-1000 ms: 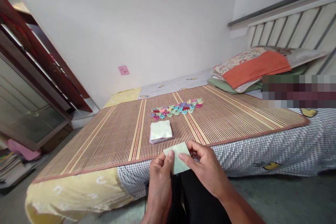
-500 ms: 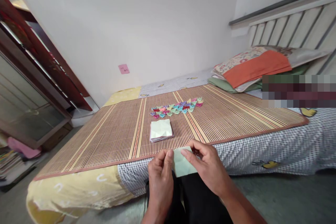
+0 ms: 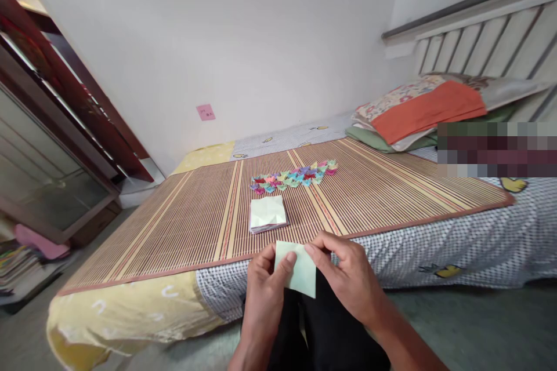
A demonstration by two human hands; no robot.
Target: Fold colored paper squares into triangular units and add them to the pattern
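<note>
A pale green square of paper (image 3: 303, 273) is held up between my two hands, just off the bed's near edge and above my lap. My left hand (image 3: 266, 284) pinches its left side, thumb lying across the front. At the top right corner, my right hand (image 3: 343, 269) grips the sheet between thumb and fingers. Beyond them on the mat lies a stack of square paper (image 3: 267, 213) with a creased pale sheet on top. Farther back, rows of small folded paper pieces (image 3: 296, 176) in many colours lie close together.
A striped bamboo mat (image 3: 183, 232) covers the bed, over a checked and yellow sheet (image 3: 130, 307). Pillows (image 3: 426, 110) are piled at the right by the headboard (image 3: 487, 40). A pink note (image 3: 206, 112) is stuck on the wall. Books (image 3: 21, 266) lie at the far left.
The green paper has turned in my hands and shifted slightly left. My left thumb now lies across its front, and my right thumb has moved up to its top right corner.
</note>
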